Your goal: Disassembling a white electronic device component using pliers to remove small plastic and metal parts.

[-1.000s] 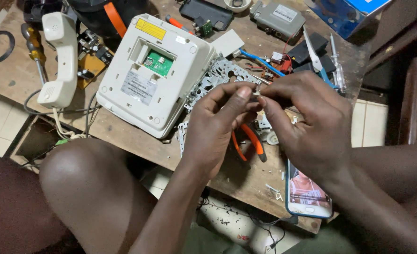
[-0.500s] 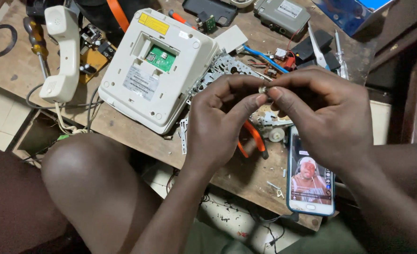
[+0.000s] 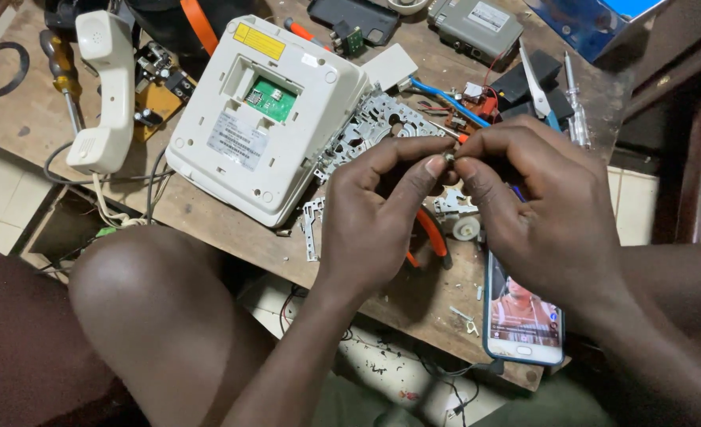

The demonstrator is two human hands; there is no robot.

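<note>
Head cam: 2 hands, left hand + right hand, pinch-grip 1 small metal part.

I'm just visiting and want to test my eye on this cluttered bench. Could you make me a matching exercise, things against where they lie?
Things:
1. white handset
2. smartphone
3. orange-handled pliers
4. overturned white phone base

Places:
A. under the two hands
B. far left, on its cord
C. centre of the bench, green board showing
D. near edge, below the right hand

Pairs: 1-B, 2-D, 3-A, 4-C
</note>
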